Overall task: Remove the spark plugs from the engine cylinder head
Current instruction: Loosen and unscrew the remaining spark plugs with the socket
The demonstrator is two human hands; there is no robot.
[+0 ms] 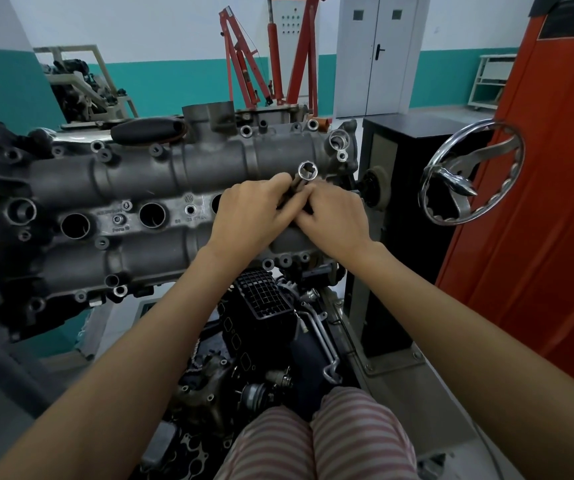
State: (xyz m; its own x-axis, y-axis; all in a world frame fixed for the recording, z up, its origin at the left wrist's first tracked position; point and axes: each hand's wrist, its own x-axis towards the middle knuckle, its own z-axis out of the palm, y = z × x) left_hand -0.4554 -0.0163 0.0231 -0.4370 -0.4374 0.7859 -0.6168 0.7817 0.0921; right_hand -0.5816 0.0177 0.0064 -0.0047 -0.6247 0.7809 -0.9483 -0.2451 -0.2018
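The grey engine cylinder head (133,174) lies across the stand, with a row of round spark plug wells; two open wells (75,226) (152,215) show to the left. A steel spark plug socket (307,170) stands up over the right end of the row, its hollow end facing me. My left hand (251,213) and my right hand (334,220) meet around the socket's shaft, fingers curled on it. The well beneath the hands and any plug are hidden.
A chrome handwheel (473,172) on the stand sits right of the head. A black cabinet (406,140) and an orange panel (541,202) stand to the right. A black-handled tool (147,130) rests on the head's far side. Engine parts (261,327) lie below.
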